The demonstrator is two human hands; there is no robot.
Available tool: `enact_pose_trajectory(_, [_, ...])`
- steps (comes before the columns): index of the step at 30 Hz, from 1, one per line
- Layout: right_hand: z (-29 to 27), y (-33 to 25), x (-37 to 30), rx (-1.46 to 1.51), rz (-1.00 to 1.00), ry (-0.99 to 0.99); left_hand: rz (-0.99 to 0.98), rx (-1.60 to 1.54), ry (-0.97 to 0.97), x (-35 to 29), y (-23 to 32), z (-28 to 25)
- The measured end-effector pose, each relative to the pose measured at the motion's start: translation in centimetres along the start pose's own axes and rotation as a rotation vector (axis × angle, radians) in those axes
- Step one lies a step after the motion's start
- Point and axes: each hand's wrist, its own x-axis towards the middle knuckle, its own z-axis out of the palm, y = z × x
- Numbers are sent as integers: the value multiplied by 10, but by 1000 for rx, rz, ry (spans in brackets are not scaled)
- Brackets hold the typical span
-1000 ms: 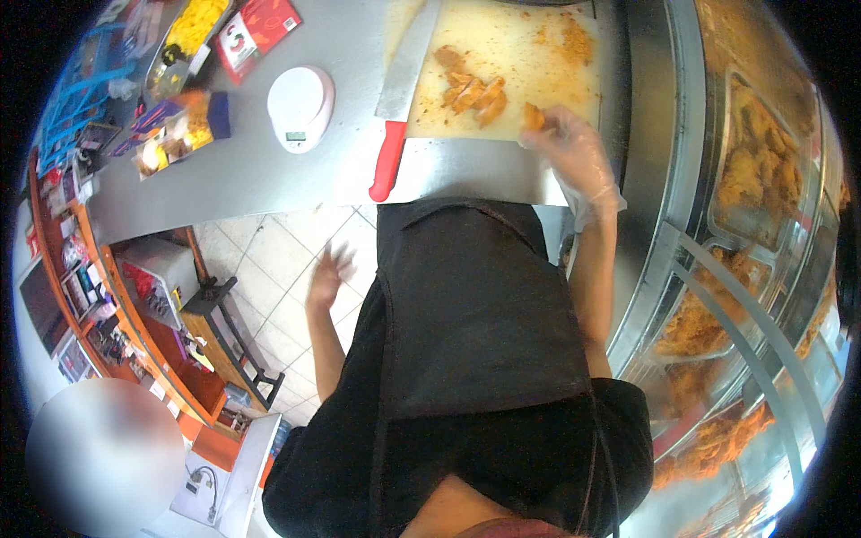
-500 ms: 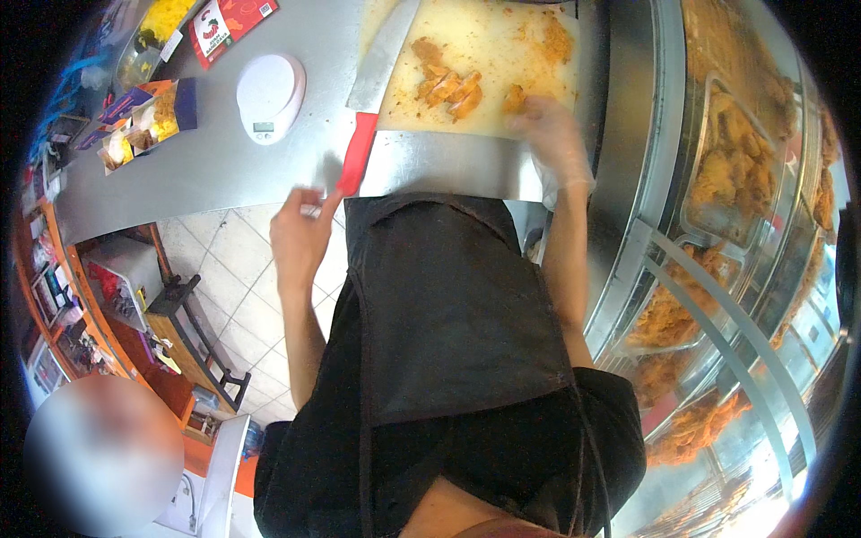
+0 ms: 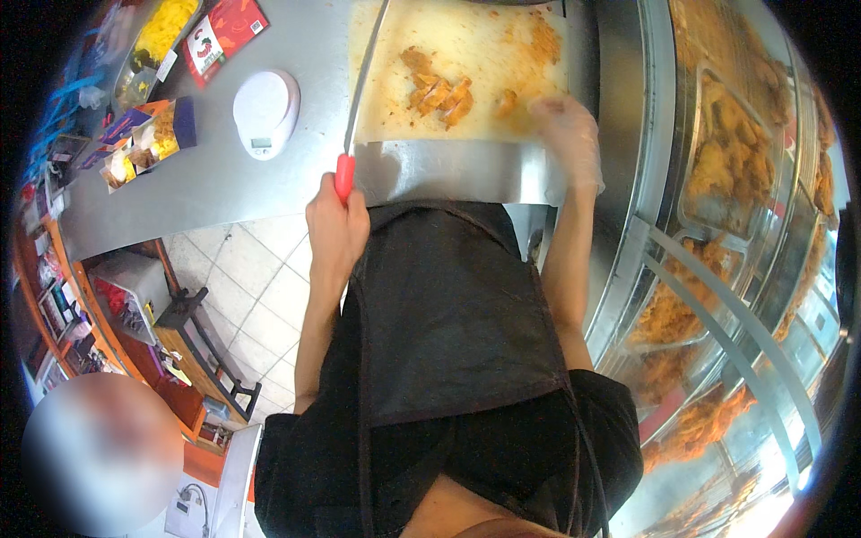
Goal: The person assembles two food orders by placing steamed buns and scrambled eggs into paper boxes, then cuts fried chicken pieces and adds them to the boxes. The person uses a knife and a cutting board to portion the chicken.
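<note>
My left hand (image 3: 338,224) is closed around the red handle of a large knife (image 3: 364,76). Its long blade points away from me along the cutting board's left edge and shows nearly edge-on. On the pale cutting board (image 3: 395,27) lie sliced pieces of fried chicken (image 3: 440,97) among scattered crumbs. My right hand (image 3: 570,136), in a clear plastic glove, hovers over the board's right near corner. Motion smears its fingers. Just left of it sits a small chicken piece (image 3: 508,100), also blurred.
A white kitchen scale (image 3: 266,112) stands on the steel counter (image 3: 314,54), left of the board. Farther left are an open food box (image 3: 157,139), a red packet (image 3: 220,40) and a tray of yellow food (image 3: 166,27). A glass display case with fried chicken trays (image 3: 731,152) lines the right.
My left hand has wrapped around the knife handle and turned the blade from flat to nearly edge-on. My right hand has shifted slightly right, away from the small chicken piece.
</note>
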Motion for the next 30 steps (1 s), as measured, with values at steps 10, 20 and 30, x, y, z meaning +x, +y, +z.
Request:
enact_pose_trajectory(10, [51,-55,-24,-79,-100,-112,-52,-158,-11,-15,-22,0])
enact_pose_trajectory(20, [173,-105,-32,-402,-528,294,-120,-41,92,-28,-64,-6])
enact_pose_trajectory(30, [146,-93,12,-453,-969,175,-167,-77,133,-48,-99,-20])
